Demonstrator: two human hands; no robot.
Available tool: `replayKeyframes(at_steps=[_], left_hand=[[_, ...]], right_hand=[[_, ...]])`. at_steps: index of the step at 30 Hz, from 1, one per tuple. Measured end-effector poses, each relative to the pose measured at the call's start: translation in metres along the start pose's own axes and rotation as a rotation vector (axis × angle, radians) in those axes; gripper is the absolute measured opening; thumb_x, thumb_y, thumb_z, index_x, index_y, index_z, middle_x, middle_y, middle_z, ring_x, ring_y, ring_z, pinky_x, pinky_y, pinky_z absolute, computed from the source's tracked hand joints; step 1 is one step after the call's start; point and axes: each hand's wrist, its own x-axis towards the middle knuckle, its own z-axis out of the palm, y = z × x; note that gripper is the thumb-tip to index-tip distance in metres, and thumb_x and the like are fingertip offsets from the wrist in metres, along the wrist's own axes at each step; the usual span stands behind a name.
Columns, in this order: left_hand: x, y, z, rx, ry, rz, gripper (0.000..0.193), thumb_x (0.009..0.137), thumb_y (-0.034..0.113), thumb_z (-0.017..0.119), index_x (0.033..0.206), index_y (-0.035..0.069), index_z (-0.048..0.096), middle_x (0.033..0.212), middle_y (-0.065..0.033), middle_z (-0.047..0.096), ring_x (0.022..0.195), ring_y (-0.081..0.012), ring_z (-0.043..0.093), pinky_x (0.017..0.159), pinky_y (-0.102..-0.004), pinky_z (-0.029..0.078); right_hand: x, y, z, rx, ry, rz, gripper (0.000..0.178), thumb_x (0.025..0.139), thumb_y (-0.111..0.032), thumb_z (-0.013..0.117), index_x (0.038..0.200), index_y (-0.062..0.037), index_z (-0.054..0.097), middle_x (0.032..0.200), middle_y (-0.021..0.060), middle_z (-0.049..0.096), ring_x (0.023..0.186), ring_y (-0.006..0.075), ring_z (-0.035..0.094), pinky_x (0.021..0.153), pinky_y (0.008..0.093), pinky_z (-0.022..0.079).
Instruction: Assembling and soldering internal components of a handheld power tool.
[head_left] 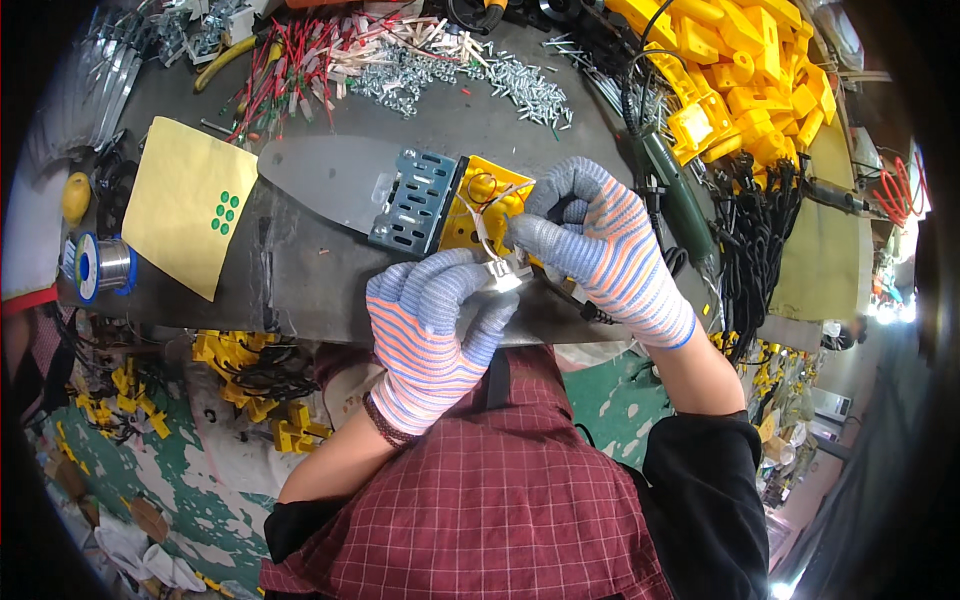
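Both my hands wear grey-fingered gloves with orange and blue stripes. My left hand (430, 325) pinches a small shiny metal part (507, 281) between thumb and fingers, over the near edge of the table. Close above it, my right hand (605, 245) has its thumb and fingers pressed together by thin pale wires (482, 222); what they hold is hidden. These wires run into an open yellow plastic housing (465, 228) lying just beyond. Joined against the housing's left side is a blue-grey slotted metal bracket (415, 200), with a flat, rounded grey blade (325, 182) extending left from it.
A yellow sheet with green dots (185, 200) and a solder spool (105, 268) lie at left. Red-and-white wire leads (295, 75) and loose screws (525, 85) cover the back. Yellow housings (755, 70), a green tool (675, 190) and black cables (755, 240) crowd the right.
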Motion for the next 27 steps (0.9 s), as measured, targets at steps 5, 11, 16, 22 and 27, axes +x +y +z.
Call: replayKeyframes(at_steps=[5, 11, 16, 22, 27], left_hand=[[0.001, -0.003, 0.003, -0.019, 0.014, 0.006, 0.034, 0.079, 0.025, 0.077, 0.104, 0.010, 0.061, 0.103, -0.0087, 0.064, 0.093, -0.0293, 0.060, 0.083, -0.0418, 0.043], [-0.001, -0.005, 0.003, 0.006, 0.042, 0.017, 0.029, 0.083, 0.029, 0.074, 0.105, 0.014, 0.062, 0.103, -0.0063, 0.065, 0.090, -0.0276, 0.061, 0.079, -0.0413, 0.043], [-0.003, -0.006, 0.004, -0.006, 0.012, 0.012, 0.033, 0.079, 0.025, 0.079, 0.101, 0.008, 0.061, 0.103, -0.0104, 0.064, 0.093, -0.0301, 0.058, 0.084, -0.0421, 0.042], [-0.001, -0.006, 0.004, -0.025, 0.024, 0.024, 0.034, 0.078, 0.024, 0.080, 0.101, 0.008, 0.060, 0.103, -0.0114, 0.063, 0.092, -0.0309, 0.059, 0.084, -0.0418, 0.043], [-0.003, -0.006, 0.006, 0.007, 0.046, 0.042, 0.036, 0.077, 0.024, 0.080, 0.102, 0.008, 0.060, 0.103, -0.0115, 0.062, 0.092, -0.0311, 0.058, 0.084, -0.0422, 0.043]], right_hand=[[0.017, -0.012, -0.011, -0.237, -0.220, -0.131, 0.015, 0.089, -0.011, 0.068, 0.096, -0.0031, 0.058, 0.081, 0.0016, 0.063, 0.072, 0.0057, 0.057, 0.064, 0.0229, 0.048], [0.013, -0.004, -0.013, -0.271, -0.324, -0.235, 0.011, 0.088, -0.007, 0.064, 0.096, -0.0023, 0.059, 0.080, 0.0039, 0.062, 0.076, 0.0105, 0.058, 0.072, 0.0287, 0.050], [0.006, 0.000, -0.016, -0.128, -0.233, -0.110, 0.015, 0.087, -0.012, 0.069, 0.096, -0.0027, 0.061, 0.084, 0.0033, 0.065, 0.075, 0.0093, 0.060, 0.068, 0.0265, 0.050], [0.016, -0.010, 0.000, -0.154, -0.180, -0.071, 0.023, 0.084, -0.017, 0.075, 0.094, -0.0021, 0.061, 0.075, 0.0023, 0.064, 0.065, 0.0054, 0.056, 0.056, 0.0219, 0.044], [0.010, 0.001, -0.005, -0.200, -0.082, -0.134, 0.020, 0.084, -0.014, 0.074, 0.092, -0.0017, 0.061, 0.074, 0.0018, 0.063, 0.068, 0.0051, 0.057, 0.059, 0.0237, 0.048]])
